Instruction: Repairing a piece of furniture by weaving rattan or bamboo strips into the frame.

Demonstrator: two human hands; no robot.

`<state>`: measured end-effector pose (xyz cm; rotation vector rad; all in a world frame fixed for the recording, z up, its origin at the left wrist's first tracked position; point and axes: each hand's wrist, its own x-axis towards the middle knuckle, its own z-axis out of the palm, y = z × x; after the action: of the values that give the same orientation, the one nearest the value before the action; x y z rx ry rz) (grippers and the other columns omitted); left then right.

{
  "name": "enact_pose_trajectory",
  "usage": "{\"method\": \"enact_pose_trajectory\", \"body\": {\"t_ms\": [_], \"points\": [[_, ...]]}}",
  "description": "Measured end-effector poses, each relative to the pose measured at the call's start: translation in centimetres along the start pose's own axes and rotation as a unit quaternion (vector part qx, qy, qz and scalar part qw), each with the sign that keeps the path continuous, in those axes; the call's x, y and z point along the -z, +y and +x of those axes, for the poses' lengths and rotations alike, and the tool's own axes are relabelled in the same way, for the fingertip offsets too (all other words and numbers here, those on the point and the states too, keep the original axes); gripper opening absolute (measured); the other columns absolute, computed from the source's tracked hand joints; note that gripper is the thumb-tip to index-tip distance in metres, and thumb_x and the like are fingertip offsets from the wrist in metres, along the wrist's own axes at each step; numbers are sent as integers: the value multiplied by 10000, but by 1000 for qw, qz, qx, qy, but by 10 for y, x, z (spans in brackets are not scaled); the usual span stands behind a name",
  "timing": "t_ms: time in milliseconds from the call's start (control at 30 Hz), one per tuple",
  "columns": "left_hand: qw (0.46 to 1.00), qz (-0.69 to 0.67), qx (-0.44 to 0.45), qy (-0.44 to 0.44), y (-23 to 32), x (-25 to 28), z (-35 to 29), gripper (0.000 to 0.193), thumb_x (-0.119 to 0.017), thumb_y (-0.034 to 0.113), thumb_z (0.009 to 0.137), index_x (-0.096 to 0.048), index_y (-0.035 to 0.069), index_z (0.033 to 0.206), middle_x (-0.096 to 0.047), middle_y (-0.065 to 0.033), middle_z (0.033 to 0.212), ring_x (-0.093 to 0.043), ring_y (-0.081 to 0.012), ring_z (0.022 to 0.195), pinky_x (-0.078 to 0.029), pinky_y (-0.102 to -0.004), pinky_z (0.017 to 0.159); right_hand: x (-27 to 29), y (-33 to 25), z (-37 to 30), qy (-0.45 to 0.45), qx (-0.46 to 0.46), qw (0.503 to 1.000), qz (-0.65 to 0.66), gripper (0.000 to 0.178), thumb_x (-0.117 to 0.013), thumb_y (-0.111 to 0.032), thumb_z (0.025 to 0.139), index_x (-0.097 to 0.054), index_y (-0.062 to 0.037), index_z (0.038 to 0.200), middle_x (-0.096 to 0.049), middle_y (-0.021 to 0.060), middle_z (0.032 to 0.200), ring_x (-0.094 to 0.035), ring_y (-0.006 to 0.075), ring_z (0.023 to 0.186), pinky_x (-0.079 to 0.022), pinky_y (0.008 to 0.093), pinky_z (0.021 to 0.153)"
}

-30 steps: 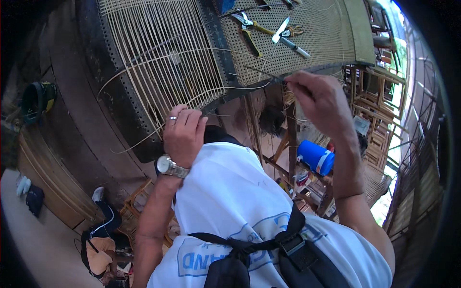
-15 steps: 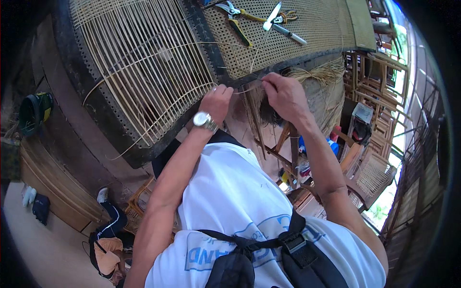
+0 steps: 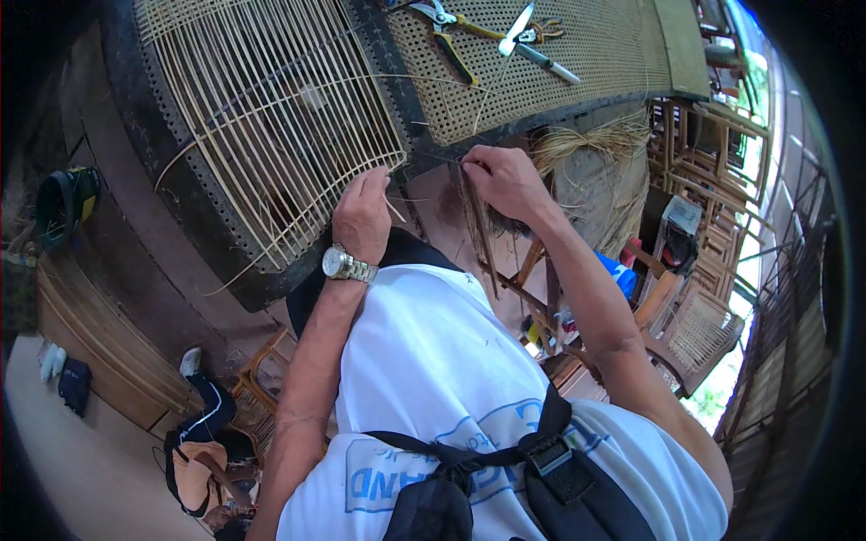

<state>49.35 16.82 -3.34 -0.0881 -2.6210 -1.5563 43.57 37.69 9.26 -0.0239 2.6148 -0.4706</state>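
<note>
Since the slim pale cane strand (image 3: 395, 211) slants just outside the black perforated frame (image 3: 379, 59), I judge my left hand (image 3: 363, 218) nearer, hold unclear, my right hand (image 3: 507, 180) pinched narrow, contents unclear.

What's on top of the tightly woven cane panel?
Shears, a shiny blade and what look like pliers lie on the cane panel. The weave right under them is covered, so that can't be seen.
</note>
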Motion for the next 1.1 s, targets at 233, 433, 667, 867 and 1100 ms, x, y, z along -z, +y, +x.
{"method": "enact_pose_trajectory", "body": {"t_ms": [233, 433, 667, 867, 1100], "points": [[1000, -2, 8, -15, 0, 2, -7, 173, -634, 77, 957, -696, 51, 1116, -720, -147, 1030, -706, -331, 924, -583, -413, 759, -8, 2, -1, 15, -11, 1000, -9, 190, -646, -148, 930, -714, -4, 1034, -689, 198, 787, -677, 291, 684, -531, 358, 667], [1000, 9, -3, -17, 0, 3, -10, 159, -641, 92, 949, -680, 41, 1094, -721, -141, 1010, -709, -318, 906, -585, -402, 751, -16, 17, 5, 5, -60, 996, 67, 219, -662, -178, 922, -718, -7, 1047, -701, 168, 786, -667, 261, 668, -525, 354, 674], [1000, 7, 4, -22, 0, 6, -8, 165, -645, 106, 944, -689, 45, 1092, -722, -144, 981, -707, -334, 866, -577, -413, 728, -33, -56, 23, -28, -34, 984, -175, 138, -579, -142, 840, -676, -48, 868, -704, 232, 890, -684, 442, 874, -559, 518, 772], [995, -3, -16, -99, -6, 1, -14, 292, -527, 90, 974, -648, 44, 1235, -681, -189, 1118, -654, -379, 979, -533, -486, 842, -44, -28, 48, -42, 2, 977, -209, 133, -693, -180, 771, -723, -60, 820, -722, 186, 835, -718, 372, 790, -588, 475, 703], [998, -15, -23, -54, -7, 1, -15, 268, -599, 27, 878, -677, 47, 1133, -680, -161, 937, -662, -376, 905, -533, -463, 789, -42, -48, 52, -74, -29, 980, -182, 189, -656, -116, 789, -769, -41, 921, -751, 200, 947, -740, 368, 905, -599, 458, 772]]}}
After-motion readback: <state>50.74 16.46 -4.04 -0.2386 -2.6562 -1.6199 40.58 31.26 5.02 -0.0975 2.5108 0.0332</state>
